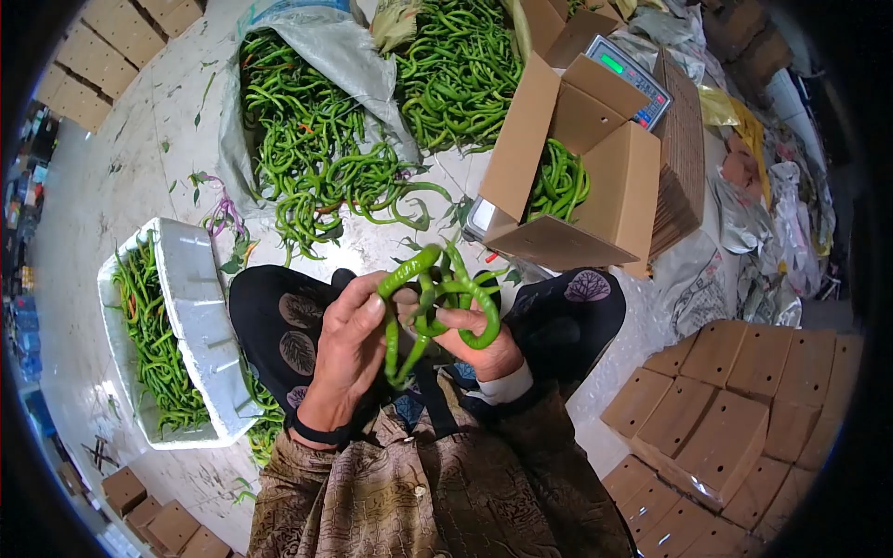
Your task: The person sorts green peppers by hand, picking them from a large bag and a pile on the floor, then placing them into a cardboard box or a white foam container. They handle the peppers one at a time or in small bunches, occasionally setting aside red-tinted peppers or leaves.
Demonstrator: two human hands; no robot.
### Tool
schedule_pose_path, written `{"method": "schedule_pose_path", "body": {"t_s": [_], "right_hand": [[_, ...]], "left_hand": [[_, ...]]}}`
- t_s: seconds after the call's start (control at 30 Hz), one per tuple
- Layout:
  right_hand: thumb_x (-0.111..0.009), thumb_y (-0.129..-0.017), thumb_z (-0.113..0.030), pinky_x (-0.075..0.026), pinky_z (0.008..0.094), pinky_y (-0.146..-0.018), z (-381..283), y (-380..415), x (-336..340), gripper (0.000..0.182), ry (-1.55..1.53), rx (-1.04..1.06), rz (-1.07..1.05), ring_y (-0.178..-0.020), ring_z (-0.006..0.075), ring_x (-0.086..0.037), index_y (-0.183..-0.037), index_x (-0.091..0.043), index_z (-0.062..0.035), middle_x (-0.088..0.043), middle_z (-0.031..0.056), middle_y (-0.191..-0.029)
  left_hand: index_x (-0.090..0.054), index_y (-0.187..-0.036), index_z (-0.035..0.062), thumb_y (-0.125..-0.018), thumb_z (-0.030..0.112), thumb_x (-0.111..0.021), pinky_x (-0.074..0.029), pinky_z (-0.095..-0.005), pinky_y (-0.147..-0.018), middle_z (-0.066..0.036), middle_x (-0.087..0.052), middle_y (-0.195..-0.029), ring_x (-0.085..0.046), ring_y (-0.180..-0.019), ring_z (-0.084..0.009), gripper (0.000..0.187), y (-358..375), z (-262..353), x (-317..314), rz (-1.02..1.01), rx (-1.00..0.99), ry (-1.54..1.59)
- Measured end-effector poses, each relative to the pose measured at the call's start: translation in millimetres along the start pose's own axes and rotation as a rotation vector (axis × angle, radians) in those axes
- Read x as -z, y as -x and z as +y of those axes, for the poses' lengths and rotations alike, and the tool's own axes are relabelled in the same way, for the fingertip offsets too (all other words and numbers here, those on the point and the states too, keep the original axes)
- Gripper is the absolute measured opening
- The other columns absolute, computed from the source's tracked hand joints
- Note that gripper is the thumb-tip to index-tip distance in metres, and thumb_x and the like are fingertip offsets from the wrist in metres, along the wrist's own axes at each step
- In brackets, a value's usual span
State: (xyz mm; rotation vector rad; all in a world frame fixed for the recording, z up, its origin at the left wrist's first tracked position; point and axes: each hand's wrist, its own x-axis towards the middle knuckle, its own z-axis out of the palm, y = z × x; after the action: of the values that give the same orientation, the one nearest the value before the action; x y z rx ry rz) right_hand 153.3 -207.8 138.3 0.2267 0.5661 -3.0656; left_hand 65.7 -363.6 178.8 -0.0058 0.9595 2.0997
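Note:
Between my knees, both hands hold curled green chili peppers [476, 325]. My left hand [349, 339] has its thumb and fingers closed on a long pepper [409, 268] at the left side of the bunch. My right hand [488, 353] is wrapped round several more peppers, its thumb pressed over them. Beyond my hands, loose peppers [363, 186] spill from a white sack [326, 42] onto the floor. An open cardboard box [623, 195], with some peppers inside, stands ahead to the right on a scale [480, 219].
A second heap of peppers [456, 74] lies behind the sack. The scale's display [628, 74] stands behind the box. To my left is a white foam box [200, 325] of peppers. Stacked cardboard boxes [726, 428] fill the right; plastic bags [744, 232] lie beyond them.

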Motion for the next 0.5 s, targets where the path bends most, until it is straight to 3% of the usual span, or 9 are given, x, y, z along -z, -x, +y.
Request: {"method": "schedule_pose_path", "body": {"t_s": [0.1,0.2,0.27,0.37,0.43,0.5], "right_hand": [[-0.064,-0.084,-0.003,-0.042,0.0407,-0.104,1.6,0.6,-5.8,0.057,0.079,-0.034,0.129,-0.115,0.0257,-0.058,-0.137,-0.044,-0.0041,-0.059,0.0126,-0.123],[-0.062,-0.085,-0.003,-0.043,0.0391,-0.102,6.4,0.2,14.5,0.056,0.010,-0.034,-0.032,-0.114,0.0237,-0.058,-0.138,-0.044,-0.0043,-0.058,0.0122,-0.125],[-0.062,-0.084,-0.004,-0.044,0.0374,-0.101,14.6,3.3,30.8,0.056,0.012,-0.032,0.039,-0.113,0.0229,-0.058,-0.137,-0.044,-0.0034,-0.059,0.0126,-0.123],[-0.066,-0.082,-0.006,-0.047,0.0351,-0.093,14.6,2.1,35.1,0.059,-0.107,-0.034,0.095,-0.105,0.0209,-0.060,-0.136,-0.045,-0.0041,-0.062,0.0107,-0.111],[-0.072,-0.078,-0.011,-0.041,0.0315,-0.072,9.3,0.9,23.0,0.061,-0.137,0.036,0.158,-0.082,0.0162,-0.052,-0.134,-0.048,-0.0072,-0.059,0.0073,-0.094],[-0.072,-0.078,-0.011,-0.041,0.0304,-0.072,3.7,0.6,21.0,0.062,-0.139,0.055,0.193,-0.081,0.0155,-0.051,-0.134,-0.047,-0.0074,-0.058,0.0069,-0.093]], "left_hand": [[-0.053,-0.123,-0.0063,-0.092,0.017,-0.065,-0.047,-0.0348,-0.090,-0.013,-0.063,-0.105,-0.059,-0.098,-0.0209,0.040,2.6,-1.3,-2.5,-0.070,-0.084,0.014],[-0.053,-0.123,-0.0017,-0.090,0.020,-0.068,-0.053,-0.0355,-0.084,-0.011,-0.064,-0.103,-0.062,-0.094,-0.0229,0.042,2.5,-6.1,-1.8,-0.056,-0.136,-0.041],[-0.053,-0.123,-0.0015,-0.090,0.019,-0.067,-0.051,-0.0369,-0.087,-0.011,-0.063,-0.103,-0.062,-0.095,-0.0233,0.042,3.5,-4.2,-0.8,-0.060,-0.122,-0.018],[-0.053,-0.124,-0.0003,-0.090,0.017,-0.066,-0.050,-0.0385,-0.090,-0.012,-0.062,-0.104,-0.061,-0.097,-0.0238,0.040,3.5,-5.2,5.8,-0.081,-0.117,0.036],[-0.053,-0.124,0.0008,-0.091,0.016,-0.066,-0.050,-0.0387,-0.090,-0.012,-0.062,-0.106,-0.060,-0.099,-0.0239,0.039,3.8,-8.0,7.9,-0.098,-0.125,0.070],[-0.053,-0.125,0.0033,-0.092,0.015,-0.064,-0.050,-0.0397,-0.089,-0.012,-0.059,-0.107,-0.058,-0.102,-0.0242,0.037,5.7,-9.0,8.4,-0.103,-0.159,0.130]]}}
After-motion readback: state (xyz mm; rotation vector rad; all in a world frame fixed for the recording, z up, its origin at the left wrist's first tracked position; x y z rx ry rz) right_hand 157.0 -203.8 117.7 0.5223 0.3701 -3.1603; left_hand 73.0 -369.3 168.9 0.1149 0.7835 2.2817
